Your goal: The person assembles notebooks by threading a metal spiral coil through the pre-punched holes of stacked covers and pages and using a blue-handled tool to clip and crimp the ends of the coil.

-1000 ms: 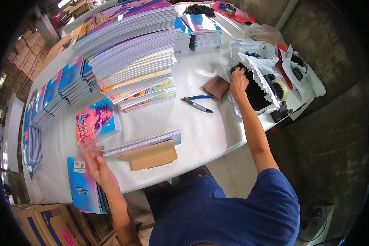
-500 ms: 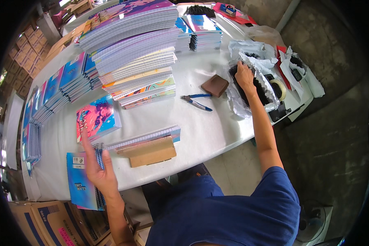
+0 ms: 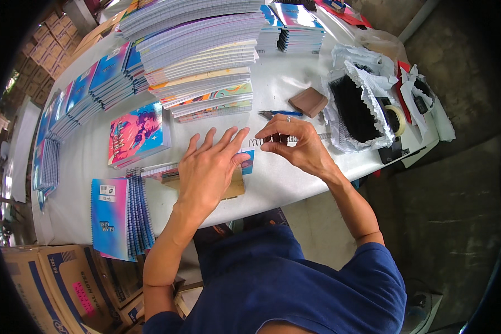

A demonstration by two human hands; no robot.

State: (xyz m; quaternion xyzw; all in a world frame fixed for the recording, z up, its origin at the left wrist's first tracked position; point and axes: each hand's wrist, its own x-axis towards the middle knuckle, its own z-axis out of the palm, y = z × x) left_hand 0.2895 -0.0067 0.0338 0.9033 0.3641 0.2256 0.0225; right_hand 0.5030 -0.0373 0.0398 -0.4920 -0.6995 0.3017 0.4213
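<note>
My right hand (image 3: 298, 143) pinches a dark spiral binding coil (image 3: 254, 142) near one end. The coil's other end sticks out past the hand toward the box. Just left of it, my left hand (image 3: 209, 175) is open, fingers spread, over a notebook (image 3: 249, 162) whose blue and pink corner shows. The hand hides most of that notebook. Under it, a brown cardboard piece (image 3: 237, 187) stands along the table's near edge. Blue-handled pliers (image 3: 278, 113) lie beyond my right hand, beside a brown block (image 3: 308, 102). A paper-lined box (image 3: 382, 118) holds a mass of dark coils.
Tall stacks of notebooks (image 3: 206, 50) rise at the back. A pink-covered notebook (image 3: 139, 133) lies left of my hands. Spiral-bound blue notebooks (image 3: 110, 214) overhang the near left edge, above cardboard cartons (image 3: 67, 278). A tape roll (image 3: 396, 121) sits right of the box.
My right hand has left the box and come back to the middle with a coil. My left hand has moved right from the bound notebooks to the notebook by the cardboard.
</note>
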